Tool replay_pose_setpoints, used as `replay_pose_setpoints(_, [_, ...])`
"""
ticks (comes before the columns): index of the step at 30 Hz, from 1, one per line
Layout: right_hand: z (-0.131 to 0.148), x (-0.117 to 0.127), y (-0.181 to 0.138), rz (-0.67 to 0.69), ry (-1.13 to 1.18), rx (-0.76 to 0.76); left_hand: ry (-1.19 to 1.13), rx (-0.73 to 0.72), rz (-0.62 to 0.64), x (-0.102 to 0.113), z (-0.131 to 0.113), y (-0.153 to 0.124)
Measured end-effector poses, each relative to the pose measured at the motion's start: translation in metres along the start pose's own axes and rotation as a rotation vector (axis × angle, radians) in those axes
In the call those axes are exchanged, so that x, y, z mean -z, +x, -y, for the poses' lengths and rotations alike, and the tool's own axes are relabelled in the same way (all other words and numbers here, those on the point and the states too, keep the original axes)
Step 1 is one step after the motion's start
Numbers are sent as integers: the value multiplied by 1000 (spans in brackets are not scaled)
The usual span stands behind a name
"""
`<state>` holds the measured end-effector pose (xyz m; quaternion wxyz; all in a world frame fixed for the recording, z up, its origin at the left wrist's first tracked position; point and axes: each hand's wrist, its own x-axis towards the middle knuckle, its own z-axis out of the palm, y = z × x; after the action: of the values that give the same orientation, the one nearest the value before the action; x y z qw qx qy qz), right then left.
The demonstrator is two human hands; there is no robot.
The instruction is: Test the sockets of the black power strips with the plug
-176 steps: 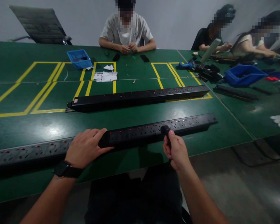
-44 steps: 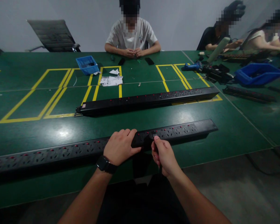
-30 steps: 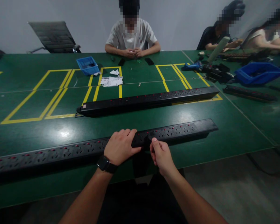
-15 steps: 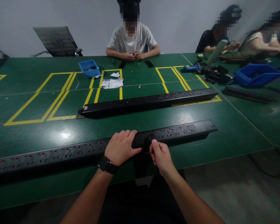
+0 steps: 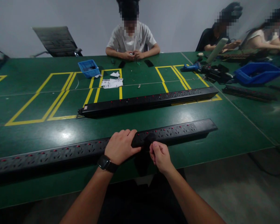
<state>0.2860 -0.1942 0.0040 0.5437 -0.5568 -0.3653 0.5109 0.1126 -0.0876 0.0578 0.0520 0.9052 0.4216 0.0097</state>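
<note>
A long black power strip with a row of sockets and small red parts lies along the near side of the table. My left hand, wearing a dark watch, is wrapped over the strip's middle, thumb on the near side. Just right of it, a black plug sits at one of the sockets. My right hand is closed at the plug's near side, thumb on top; its fingers hide part of the grip. How deep the plug sits cannot be seen.
A second black power strip lies farther back. Beyond it are white papers, a blue basket and a person seated opposite. On the right are a blue bin and other people. Yellow tape marks the green table.
My right hand has dipped very slightly, and more of the black plug shows above its thumb. My left hand stays in place on the power strip.
</note>
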Motion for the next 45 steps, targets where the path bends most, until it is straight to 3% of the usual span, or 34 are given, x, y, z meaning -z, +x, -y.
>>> replay_pose_setpoints(3, [0,4,-6,57,-86,134,-1,0,-4,1,0,1])
replay_pose_setpoints(5, [-2,8,-9,19,-72,147,-10,-8,-12,1,0,0])
replay_pose_setpoints(10, [0,29,-10,-206,80,34,-32,-22,-23,-1,1,0])
replay_pose_setpoints(16, [22,38,-2,-188,91,-77,-23,-30,-28,-1,2,1])
replay_pose_setpoints(21, [24,26,-4,-190,80,-130,-5,-55,16,0,14,-5])
replay_pose_setpoints(31, [29,-23,-12,-75,73,-230,-40,-12,43,-2,65,-43])
replay_pose_setpoints(38, [39,-44,-11,-86,84,-292,-39,19,39,0,71,-50])
replay_pose_setpoints(45, [39,-43,-12,-170,65,-277,-53,2,32,2,69,-49])
